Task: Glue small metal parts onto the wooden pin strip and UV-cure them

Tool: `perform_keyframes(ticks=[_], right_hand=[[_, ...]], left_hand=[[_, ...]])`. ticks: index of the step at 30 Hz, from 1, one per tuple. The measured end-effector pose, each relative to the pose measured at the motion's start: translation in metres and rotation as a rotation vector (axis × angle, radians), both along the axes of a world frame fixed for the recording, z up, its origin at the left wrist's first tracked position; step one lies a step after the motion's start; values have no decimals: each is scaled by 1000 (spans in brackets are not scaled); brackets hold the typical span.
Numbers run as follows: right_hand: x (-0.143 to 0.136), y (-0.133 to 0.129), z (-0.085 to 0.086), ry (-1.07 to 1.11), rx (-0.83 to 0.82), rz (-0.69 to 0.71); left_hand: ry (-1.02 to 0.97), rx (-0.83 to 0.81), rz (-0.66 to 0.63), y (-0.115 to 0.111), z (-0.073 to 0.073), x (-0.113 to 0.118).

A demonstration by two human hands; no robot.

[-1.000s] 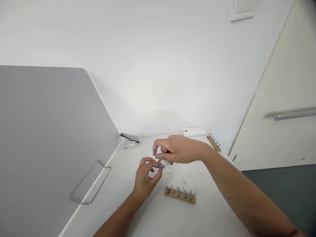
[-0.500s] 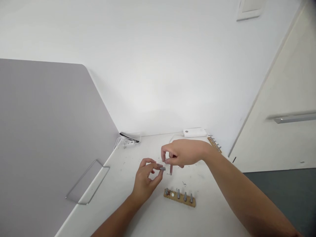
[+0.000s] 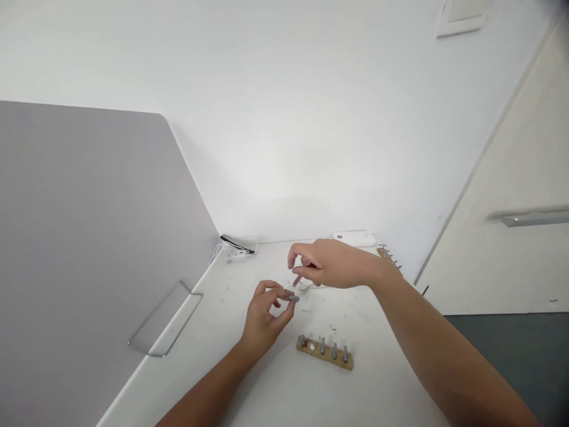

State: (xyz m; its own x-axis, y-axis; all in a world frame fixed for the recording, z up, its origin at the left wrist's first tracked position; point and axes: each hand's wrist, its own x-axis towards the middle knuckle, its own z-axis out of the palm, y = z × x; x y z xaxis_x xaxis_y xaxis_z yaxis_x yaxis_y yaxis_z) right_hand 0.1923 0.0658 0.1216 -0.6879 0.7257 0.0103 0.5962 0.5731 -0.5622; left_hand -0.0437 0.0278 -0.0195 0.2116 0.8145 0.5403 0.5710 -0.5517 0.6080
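Observation:
Pinched between the thumb and fingers of my left hand (image 3: 263,314) is a small grey peg-like piece (image 3: 293,298). My right hand (image 3: 326,261) is closed around a slim pinkish rod-like tool (image 3: 297,280); its tip points down and left, just above the grey piece and apart from it. Most of the tool is hidden by the fingers. Nearer to me lies a tan strip (image 3: 329,354) carrying several upright grey pegs (image 3: 335,351). A pale round spot (image 3: 312,347) shows between the first peg and the others, beside a small reddish mark.
At the back stands a white box-shaped device (image 3: 355,238), partly behind my right hand. A second strip with pegs (image 3: 389,260) lies by the right wall. Cables and a black item (image 3: 237,244) sit at the back left. A wire frame (image 3: 166,320) juts over the left edge. Dark crumbs dot the tabletop.
My right hand has lifted slightly, and the tool has swung from near upright to a slant, its tip moving left toward the grey piece. My left hand keeps its pinch.

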Motion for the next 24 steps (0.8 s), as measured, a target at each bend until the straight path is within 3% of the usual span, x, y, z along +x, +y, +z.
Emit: perform_keyframes(ticks=[4,7,10,13,18,21,24], right_hand=[[4,-3,4,-134,-162,75],[-3,-12,13,-113,-227,188],[-15,-18,15,8,-145,201],[-23,-15,9,76,9,130],[-15,-3,-3,5,123,2],[-7,-1,-2,-57,43,-14],[-5,-6,3,-86,-128,68]], left_hand=[[-21,-23,13,-1,1,0],[-19,-25,15,-1,2,0],[-1,-17,11,-1,0,-1],[-5,-17,-1,0,-2,-1],[-27,-19,10,-1,-2,-1],[-29,-18,13,-1,0,-1],[-36,-14,19,-2,1,-1]])
